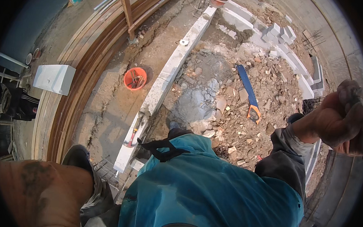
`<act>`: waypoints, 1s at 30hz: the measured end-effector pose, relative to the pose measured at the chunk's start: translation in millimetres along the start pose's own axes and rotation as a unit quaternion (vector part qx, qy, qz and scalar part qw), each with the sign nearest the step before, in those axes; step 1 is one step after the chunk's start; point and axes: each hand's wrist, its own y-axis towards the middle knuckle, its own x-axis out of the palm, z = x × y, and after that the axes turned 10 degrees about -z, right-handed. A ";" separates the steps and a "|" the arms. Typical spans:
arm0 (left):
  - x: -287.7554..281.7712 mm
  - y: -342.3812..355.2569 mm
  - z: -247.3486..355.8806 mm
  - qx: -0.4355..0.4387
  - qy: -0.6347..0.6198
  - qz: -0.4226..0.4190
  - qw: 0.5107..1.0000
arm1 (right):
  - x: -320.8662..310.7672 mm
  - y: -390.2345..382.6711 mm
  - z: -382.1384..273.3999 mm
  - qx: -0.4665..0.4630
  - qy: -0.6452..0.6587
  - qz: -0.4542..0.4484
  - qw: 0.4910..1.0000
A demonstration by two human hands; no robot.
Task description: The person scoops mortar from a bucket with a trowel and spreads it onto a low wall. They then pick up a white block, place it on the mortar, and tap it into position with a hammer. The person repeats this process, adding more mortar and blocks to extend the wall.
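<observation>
My right hand [339, 117] is raised at the right edge with fingers curled; what they hold, if anything, I cannot make out. Skin of my left arm [42, 192] fills the lower left, its fingers hidden. A teal garment [211, 181] covers much of the lower middle. A blue hand saw [245, 86] with an orange handle lies on the rubble, left of my right hand. A low white block wall [169, 74] runs diagonally up the middle, with a hammer [131, 139] on it near my left boot [76, 159].
An orange bucket [135, 78] with tools stands left of the wall. Long wooden boards [66, 115] curve along the left, carrying a white block [54, 78]. A wooden post [127, 16] rises at the top. Stacked blocks [278, 34] and a second low wall are at upper right, rebar beside them.
</observation>
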 end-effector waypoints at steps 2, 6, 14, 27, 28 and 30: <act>16.7 -11.2 -7.2 -0.057 -0.007 -0.014 0.998 | 21.2 -84.5 41.7 0.289 -0.004 -0.009 0.957; 86.8 -121.9 -22.7 -0.344 -0.021 -0.311 0.886 | -15.1 -355.0 57.8 0.547 -0.217 -0.530 0.611; -63.3 -538.3 50.2 -0.510 -0.088 -0.793 0.323 | -105.9 -591.8 -125.7 0.701 0.065 -0.605 0.372; 115.0 -370.7 -108.2 -0.703 -0.212 -0.459 0.501 | -38.0 -484.8 -65.0 0.798 -0.112 -0.349 0.479; 120.6 -362.2 -114.3 -0.694 -0.229 -0.461 0.503 | -31.8 -486.1 -60.7 0.782 -0.111 -0.367 0.491; 138.6 -353.7 -128.4 -0.675 -0.265 -0.461 0.511 | -14.8 -483.5 -70.8 0.790 -0.090 -0.338 0.503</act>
